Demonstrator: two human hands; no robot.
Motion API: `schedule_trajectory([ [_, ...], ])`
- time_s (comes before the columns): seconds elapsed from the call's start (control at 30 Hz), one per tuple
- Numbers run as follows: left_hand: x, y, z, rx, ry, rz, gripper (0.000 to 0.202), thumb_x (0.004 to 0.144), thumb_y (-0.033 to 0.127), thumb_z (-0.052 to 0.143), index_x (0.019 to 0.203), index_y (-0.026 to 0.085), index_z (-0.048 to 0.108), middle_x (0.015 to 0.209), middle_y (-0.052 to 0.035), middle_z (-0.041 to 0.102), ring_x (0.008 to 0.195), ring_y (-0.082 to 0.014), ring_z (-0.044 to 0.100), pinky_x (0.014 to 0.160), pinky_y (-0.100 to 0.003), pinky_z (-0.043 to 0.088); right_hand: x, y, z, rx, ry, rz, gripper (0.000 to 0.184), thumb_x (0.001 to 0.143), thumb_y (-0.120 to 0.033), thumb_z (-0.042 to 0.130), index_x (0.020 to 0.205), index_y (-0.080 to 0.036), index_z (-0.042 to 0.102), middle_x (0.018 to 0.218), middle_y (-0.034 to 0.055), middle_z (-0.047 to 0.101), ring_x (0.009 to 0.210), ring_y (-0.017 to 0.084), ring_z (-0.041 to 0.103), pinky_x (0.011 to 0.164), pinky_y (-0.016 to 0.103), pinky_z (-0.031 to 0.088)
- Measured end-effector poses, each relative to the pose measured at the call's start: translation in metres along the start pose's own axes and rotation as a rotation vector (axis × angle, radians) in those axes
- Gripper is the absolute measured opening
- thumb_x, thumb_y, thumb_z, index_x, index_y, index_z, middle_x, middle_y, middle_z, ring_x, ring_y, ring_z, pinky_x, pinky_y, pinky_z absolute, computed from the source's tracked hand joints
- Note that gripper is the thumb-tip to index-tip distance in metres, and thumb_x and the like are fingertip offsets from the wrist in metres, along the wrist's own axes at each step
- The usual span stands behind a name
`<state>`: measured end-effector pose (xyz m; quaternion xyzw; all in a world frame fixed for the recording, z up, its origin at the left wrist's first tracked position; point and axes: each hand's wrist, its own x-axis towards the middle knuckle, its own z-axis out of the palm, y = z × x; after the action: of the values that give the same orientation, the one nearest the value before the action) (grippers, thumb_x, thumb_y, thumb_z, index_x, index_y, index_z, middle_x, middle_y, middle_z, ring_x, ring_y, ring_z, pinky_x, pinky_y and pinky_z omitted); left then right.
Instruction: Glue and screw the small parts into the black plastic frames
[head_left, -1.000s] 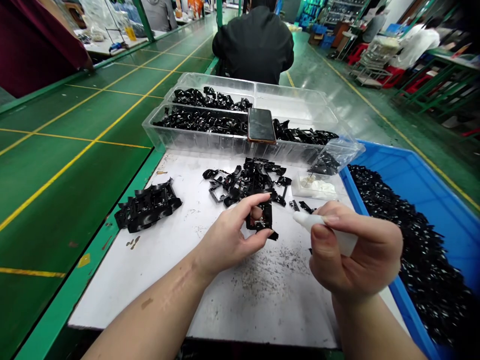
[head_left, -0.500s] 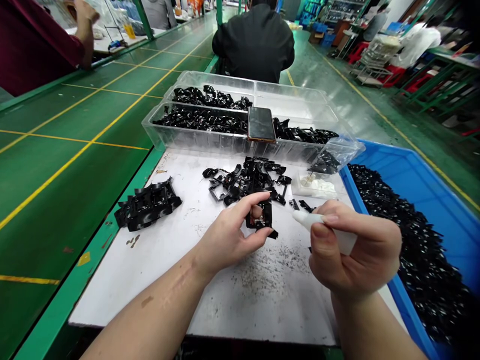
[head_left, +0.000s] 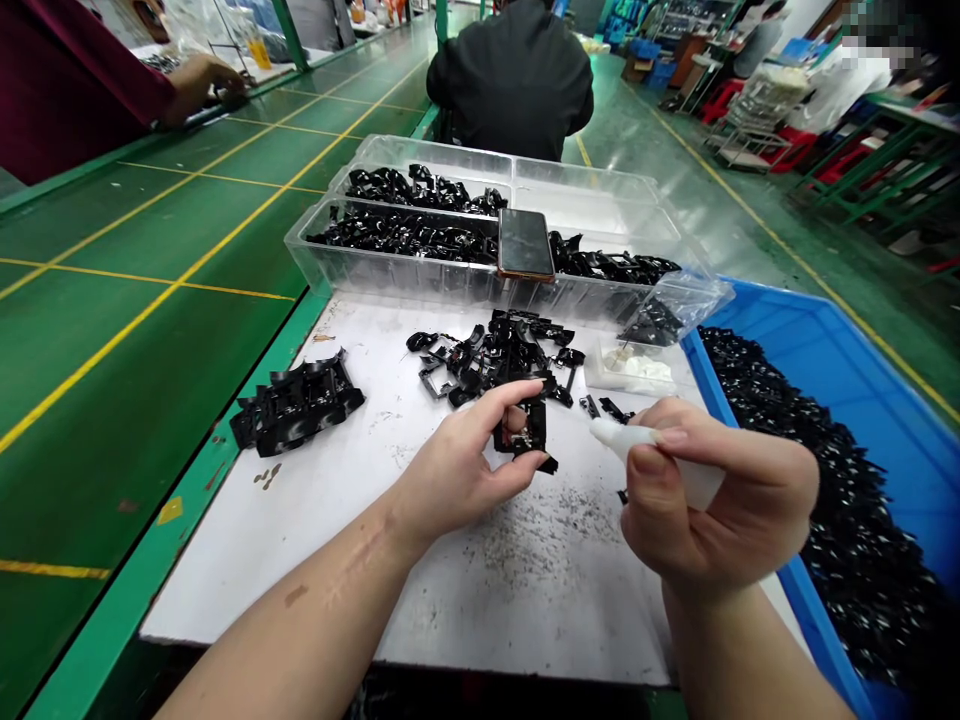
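Observation:
My left hand pinches a glossy black plastic frame between thumb and fingers, a fingertip showing through its opening. My right hand is closed around a white plastic squeeze bottle, whose narrow tip points left toward the frame, a short gap apart. Just behind the hands lies a loose heap of black plastic parts on the white work surface. A smaller stack of black parts sits at the left.
A clear divided tray of black parts holds a phone on its wall. A clear bag and a small white container sit behind my right hand. A blue bin of black parts stands at right. A co-worker's hand shows far left.
My hands still hold the frame and bottle, with the view shifted slightly. The co-worker's hand at far left has moved down from a raised position to the far table.

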<state>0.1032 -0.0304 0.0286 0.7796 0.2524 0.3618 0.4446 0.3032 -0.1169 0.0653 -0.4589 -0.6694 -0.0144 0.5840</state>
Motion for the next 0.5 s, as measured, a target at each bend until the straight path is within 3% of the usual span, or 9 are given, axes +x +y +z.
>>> schedule_trajectory([
  [0.3,0.0002,0.0005,-0.0005,-0.005,-0.009,0.004,0.063,0.093,0.016,0.075,0.151,0.027,0.054,0.104,0.0003,0.069,0.094,-0.0149,0.066,0.088,-0.028,0.058,0.0039,-0.0009,0.0012,0.028,0.024,-0.025,0.034,0.085,0.000,0.069,0.110,-0.022,0.070,0.073,-0.0023,0.063,0.054,0.014,0.052,0.056,0.035,0.045],
  [0.5,0.0002,-0.0002,-0.0001,-0.008,-0.013,0.012,0.062,0.093,0.016,0.075,0.151,0.026,0.053,0.104,0.0004,0.068,0.094,-0.0147,0.065,0.088,-0.029,0.057,0.0051,0.0000,0.0027,0.022,0.016,-0.027,0.031,0.088,-0.003,0.068,0.111,-0.024,0.069,0.072,-0.0036,0.062,0.053,0.013,0.051,0.056,0.035,0.044],
])
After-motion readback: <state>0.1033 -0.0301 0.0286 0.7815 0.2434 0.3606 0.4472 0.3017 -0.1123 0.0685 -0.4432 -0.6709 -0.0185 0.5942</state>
